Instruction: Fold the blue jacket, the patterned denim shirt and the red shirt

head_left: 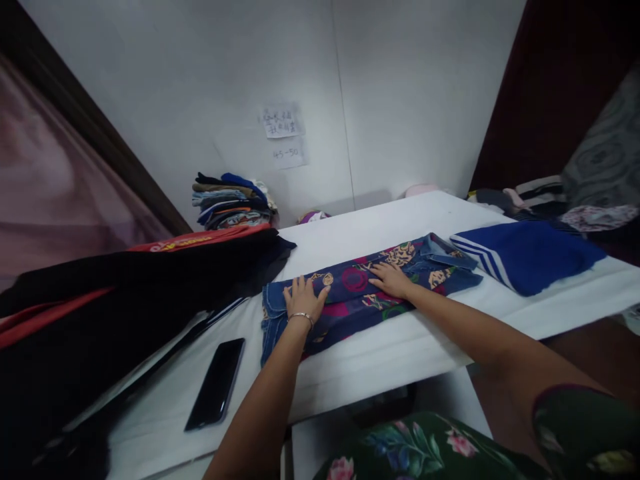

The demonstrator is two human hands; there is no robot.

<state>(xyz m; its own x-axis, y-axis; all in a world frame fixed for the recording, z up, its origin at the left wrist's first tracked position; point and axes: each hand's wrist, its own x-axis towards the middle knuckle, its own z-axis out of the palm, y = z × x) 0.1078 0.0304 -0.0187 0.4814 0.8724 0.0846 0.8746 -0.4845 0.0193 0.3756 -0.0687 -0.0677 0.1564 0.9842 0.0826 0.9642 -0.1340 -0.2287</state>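
Observation:
A folded denim garment (350, 310) with a colourful print lies lengthwise across the white-covered table (360, 380). Flat on its left part rests my left hand (305, 300), fingers spread, a bracelet at the wrist. My right hand (393, 280) presses on the middle of the same garment with its fingers stretched out. Neither hand grips the cloth. Just to the right of the denim lies a folded blue garment (530, 257) with white stripes.
A black phone (216, 383) lies on the table near my left forearm. Black and red clothes (150, 293) are heaped at left, with a stack of folded clothes (233, 200) behind them. Paper notes (284, 127) hang on the wall. More clothes (543, 193) lie at far right.

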